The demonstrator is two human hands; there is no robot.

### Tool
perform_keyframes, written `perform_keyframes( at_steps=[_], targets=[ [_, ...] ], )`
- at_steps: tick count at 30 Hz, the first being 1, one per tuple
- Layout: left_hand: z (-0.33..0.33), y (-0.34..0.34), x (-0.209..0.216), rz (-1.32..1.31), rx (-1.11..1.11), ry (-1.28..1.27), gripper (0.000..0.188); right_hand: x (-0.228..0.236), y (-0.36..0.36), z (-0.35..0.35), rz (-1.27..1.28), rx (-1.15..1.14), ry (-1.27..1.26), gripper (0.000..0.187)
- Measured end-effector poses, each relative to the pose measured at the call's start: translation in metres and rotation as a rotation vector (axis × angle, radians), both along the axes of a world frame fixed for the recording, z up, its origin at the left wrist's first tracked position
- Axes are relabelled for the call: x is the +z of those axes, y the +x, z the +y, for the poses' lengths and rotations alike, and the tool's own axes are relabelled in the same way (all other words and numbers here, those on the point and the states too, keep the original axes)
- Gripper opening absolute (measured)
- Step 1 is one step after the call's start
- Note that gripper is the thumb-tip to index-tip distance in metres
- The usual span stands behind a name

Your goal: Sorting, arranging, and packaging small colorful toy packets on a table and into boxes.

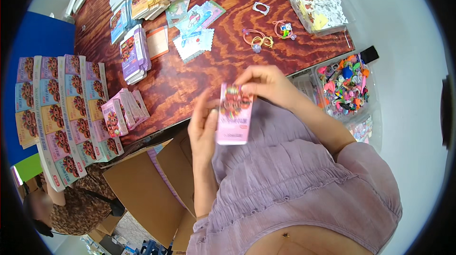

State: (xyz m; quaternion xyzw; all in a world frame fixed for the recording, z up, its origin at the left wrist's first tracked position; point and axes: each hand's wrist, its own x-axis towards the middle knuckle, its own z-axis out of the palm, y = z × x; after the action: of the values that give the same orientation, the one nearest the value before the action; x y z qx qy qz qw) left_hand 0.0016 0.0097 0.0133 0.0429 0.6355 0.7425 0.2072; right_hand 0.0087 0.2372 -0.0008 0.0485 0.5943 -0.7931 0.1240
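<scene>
A small pink box [233,118] with a cartoon picture is held up in front of me, just off the table's near edge. My left hand [203,124] grips its left side, thumb on the front. At its upper right corner, the fingers of my right hand [263,84] pinch the top end. Whether the top flap is raised or closed is hidden by those fingers. On the table to the left lie several similar pink boxes [124,111], and a stack of purple flat packets [135,55] stands behind them.
Rows of stacked printed boxes [59,112] rise at the left. Hair ties [259,40] and decorated cards [194,27] lie on the wooden table [175,84]. Plastic bins of paper cutouts [319,10] and colourful trinkets [346,84] stand right. Below is an open carton [142,184]; another person [71,207] sits lower left.
</scene>
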Motion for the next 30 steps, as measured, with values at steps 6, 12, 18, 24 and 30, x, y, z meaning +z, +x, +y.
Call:
perform_keyframes(
  at_steps=[6, 12, 18, 24, 30],
  targets=[
    [0.009, -0.015, -0.003, 0.375, 0.055, -0.173, 0.094, -0.001, -0.030, -0.036, -0.137, -0.117, -0.404, 0.020],
    [-0.004, -0.021, -0.004, 0.194, 0.266, -0.042, 0.084, -0.014, -0.142, -0.020, 0.435, -0.074, 0.806, 0.018],
    [-0.015, -0.018, -0.001, 0.180, 0.195, -0.079, 0.081, -0.012, -0.231, 0.010, 0.576, 0.192, 1.408, 0.032],
    [-0.023, -0.023, -0.007, 0.129, 0.194, -0.146, 0.080, -0.005, -0.215, 0.011, 0.636, 0.253, 1.427, 0.049],
    [-0.016, -0.033, 0.008, 0.341, 0.203, -0.559, 0.078, 0.010, -0.170, 0.017, 0.713, 0.188, 1.316, 0.034]
  ],
)
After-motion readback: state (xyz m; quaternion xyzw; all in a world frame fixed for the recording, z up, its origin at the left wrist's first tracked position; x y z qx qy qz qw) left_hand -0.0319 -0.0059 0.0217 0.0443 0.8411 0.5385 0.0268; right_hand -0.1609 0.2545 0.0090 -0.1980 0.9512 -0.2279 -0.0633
